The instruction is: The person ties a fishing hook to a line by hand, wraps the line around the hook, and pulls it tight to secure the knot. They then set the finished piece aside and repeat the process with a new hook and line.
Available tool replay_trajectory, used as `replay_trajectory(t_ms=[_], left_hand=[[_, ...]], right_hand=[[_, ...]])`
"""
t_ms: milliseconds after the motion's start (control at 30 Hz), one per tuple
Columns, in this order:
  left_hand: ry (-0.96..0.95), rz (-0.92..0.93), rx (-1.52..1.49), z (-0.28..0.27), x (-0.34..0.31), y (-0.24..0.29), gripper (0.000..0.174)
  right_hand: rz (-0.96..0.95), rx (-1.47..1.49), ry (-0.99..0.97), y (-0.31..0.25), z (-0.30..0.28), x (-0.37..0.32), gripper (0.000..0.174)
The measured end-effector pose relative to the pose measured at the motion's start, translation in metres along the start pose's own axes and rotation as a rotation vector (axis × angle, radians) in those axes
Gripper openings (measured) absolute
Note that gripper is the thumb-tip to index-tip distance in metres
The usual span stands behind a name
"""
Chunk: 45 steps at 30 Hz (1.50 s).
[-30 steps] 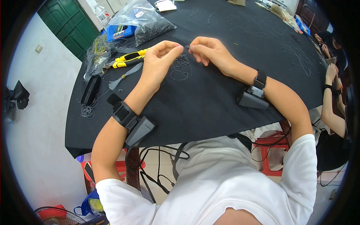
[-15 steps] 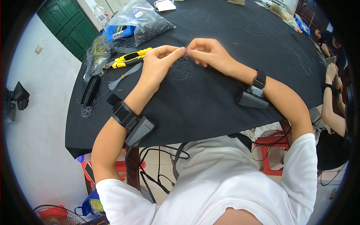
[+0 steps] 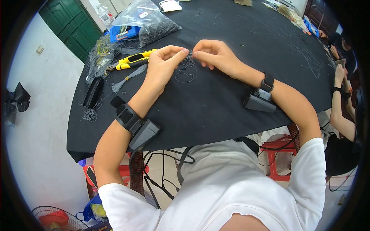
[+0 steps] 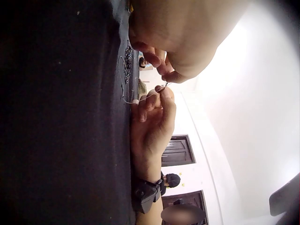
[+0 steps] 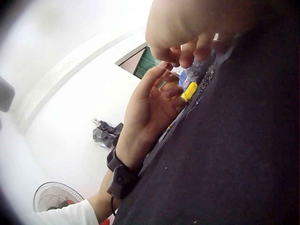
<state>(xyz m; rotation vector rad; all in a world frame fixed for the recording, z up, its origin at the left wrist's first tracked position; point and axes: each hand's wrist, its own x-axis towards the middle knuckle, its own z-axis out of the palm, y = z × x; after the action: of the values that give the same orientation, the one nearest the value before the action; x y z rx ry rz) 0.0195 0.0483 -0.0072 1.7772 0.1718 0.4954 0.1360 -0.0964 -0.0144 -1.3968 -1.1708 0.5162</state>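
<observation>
Nearest lies the black tablecloth [image 3: 216, 115], with a black case [image 3: 93, 93] near its left edge. To the right of the case and slightly farther is a bundle of grey strands [image 3: 133, 75] with a yellow tie. Farther in, the two hands meet, fingertips just apart above the table. The left hand [image 3: 165, 63] pinches a tiny dark piece [image 4: 166, 84] — too small to make out — and the right hand [image 3: 217, 56] pinches a pale thread [image 4: 127, 102] that trails down to the cloth. Between and below the hands lies a small dark pile [image 3: 187, 63]; yellow-and-black pliers [image 3: 133, 58] rest just left of the left hand. Beyond stand a clear bag [image 3: 154, 34] of dark bits — partly filled — and, farther left, a bottle [image 3: 104, 14].
</observation>
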Motion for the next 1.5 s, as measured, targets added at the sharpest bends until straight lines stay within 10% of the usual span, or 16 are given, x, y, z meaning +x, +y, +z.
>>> replay_trajectory(t_ms=[1500], left_hand=[[-0.086, -0.002, 0.026, 0.0024, -0.0017, 0.0026, 0.019]], right_hand=[[-0.024, -0.011, 0.094, 0.0034, 0.0003, 0.0004, 0.017]])
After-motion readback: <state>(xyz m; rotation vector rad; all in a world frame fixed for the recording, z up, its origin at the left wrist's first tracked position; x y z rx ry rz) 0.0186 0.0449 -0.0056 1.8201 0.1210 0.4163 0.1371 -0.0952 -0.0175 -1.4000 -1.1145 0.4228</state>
